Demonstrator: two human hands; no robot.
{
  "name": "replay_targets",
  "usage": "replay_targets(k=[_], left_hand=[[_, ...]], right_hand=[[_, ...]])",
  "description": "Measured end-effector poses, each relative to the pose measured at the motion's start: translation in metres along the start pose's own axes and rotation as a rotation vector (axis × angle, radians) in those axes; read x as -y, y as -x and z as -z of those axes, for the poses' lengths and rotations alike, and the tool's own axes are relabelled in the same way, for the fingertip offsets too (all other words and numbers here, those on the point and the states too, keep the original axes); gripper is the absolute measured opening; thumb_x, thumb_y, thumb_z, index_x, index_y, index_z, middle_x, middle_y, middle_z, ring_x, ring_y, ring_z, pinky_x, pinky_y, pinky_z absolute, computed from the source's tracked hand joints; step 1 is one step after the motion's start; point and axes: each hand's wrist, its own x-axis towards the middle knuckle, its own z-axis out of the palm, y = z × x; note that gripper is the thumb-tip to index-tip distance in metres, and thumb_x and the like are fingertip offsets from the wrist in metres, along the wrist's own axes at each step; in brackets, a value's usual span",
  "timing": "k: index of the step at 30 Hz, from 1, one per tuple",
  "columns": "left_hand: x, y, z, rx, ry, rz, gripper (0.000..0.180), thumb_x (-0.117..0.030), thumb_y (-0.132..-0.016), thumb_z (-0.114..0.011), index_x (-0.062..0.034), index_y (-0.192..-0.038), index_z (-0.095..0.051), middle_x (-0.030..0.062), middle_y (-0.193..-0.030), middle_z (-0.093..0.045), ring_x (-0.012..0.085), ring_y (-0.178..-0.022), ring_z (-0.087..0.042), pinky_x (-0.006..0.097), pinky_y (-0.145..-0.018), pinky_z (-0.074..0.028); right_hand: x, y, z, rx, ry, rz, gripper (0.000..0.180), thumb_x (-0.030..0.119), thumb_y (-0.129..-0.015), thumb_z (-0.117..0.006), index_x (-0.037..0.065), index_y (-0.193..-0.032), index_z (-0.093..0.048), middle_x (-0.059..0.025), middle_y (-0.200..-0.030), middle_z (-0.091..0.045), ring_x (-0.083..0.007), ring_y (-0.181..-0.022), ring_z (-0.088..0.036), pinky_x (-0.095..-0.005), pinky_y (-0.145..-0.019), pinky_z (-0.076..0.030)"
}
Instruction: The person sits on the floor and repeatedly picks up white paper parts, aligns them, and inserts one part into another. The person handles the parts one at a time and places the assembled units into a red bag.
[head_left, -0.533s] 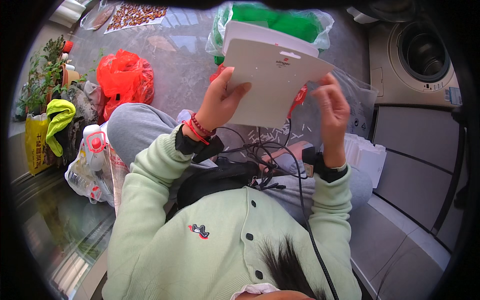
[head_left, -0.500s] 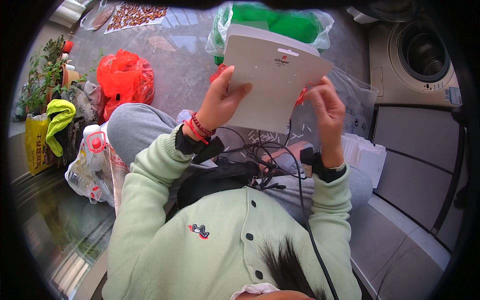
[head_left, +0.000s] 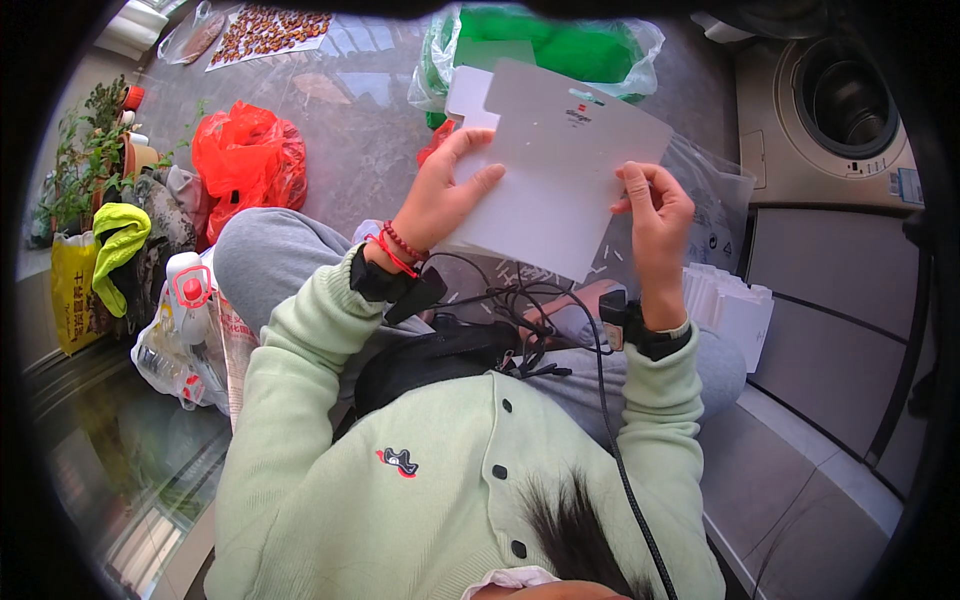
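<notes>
A thin stack of white cardboard hang cards is held up in front of me. My left hand grips its left side, thumb in front and fingers behind. The front card has a hang slot and small print near its top edge, and sits shifted right and tilted against those behind. At its right edge my right hand pinches it between thumb and fingers. Black cables hang below the cards, above my lap. Small white strips lie scattered on the floor beyond them.
Past the cards stands a clear bag with a green inside. A red plastic bag lies at the left, near potted plants. On the right are a pile of white cards and a washing machine.
The front card has slid right and turned slightly clockwise, uncovering cards behind it at the upper left. My right hand has moved slightly down, its fingers now at the card's edge.
</notes>
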Motion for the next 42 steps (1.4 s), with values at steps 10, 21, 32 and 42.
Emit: replay_targets(k=[10, 21, 32, 42], left_hand=[[-0.005, -0.001, 0.009, -0.084, -0.611, -0.05, 0.045, 0.003, -0.085, -0.054, -0.0049, -0.129, -0.049, 0.0188, -0.121, -0.058, 0.0307, -0.111, -0.058, 0.032, -0.09, -0.046], [-0.011, -0.01, 0.017, 0.033, 0.459, 0.163, 0.073, -0.002, -0.087, -0.06, -0.0017, -0.146, -0.017, 0.0128, -0.133, -0.046, 0.0198, -0.115, -0.051, 0.032, -0.094, -0.044], [-0.011, -0.003, 0.01, 0.114, 0.585, 0.232, 0.077, -0.01, -0.088, -0.062, 0.0025, -0.146, -0.014, 0.0135, -0.141, -0.036, 0.0195, -0.126, -0.04, 0.031, -0.103, -0.035], [-0.01, 0.001, 0.006, 0.133, 0.231, -0.025, 0.082, -0.007, -0.09, -0.058, -0.0018, -0.149, -0.002, 0.0175, -0.151, -0.02, 0.0249, -0.13, -0.037, 0.034, -0.105, -0.031]], right_hand=[[-0.004, -0.006, 0.018, -0.111, 0.593, 0.158, 0.02, 0.017, -0.089, -0.063, -0.001, -0.081, -0.064, -0.0087, -0.073, -0.063, -0.0152, -0.051, -0.062, -0.0262, -0.047, -0.045], [-0.008, -0.013, 0.031, 0.011, -0.133, -0.15, 0.021, 0.021, -0.094, -0.059, 0.002, -0.089, -0.066, 0.0, -0.075, -0.061, -0.0068, -0.066, -0.059, -0.0199, -0.058, -0.052], [-0.001, -0.003, 0.017, 0.34, -0.361, -0.074, 0.018, 0.018, -0.097, -0.054, 0.002, -0.089, -0.06, -0.0009, -0.085, -0.056, -0.0073, -0.076, -0.056, -0.0217, -0.072, -0.051], [-0.004, -0.005, 0.014, 0.285, -0.029, -0.028, 0.021, 0.018, -0.093, -0.059, -0.001, -0.084, -0.061, -0.0085, -0.111, -0.056, -0.0143, -0.089, -0.058, -0.027, -0.078, -0.047]])
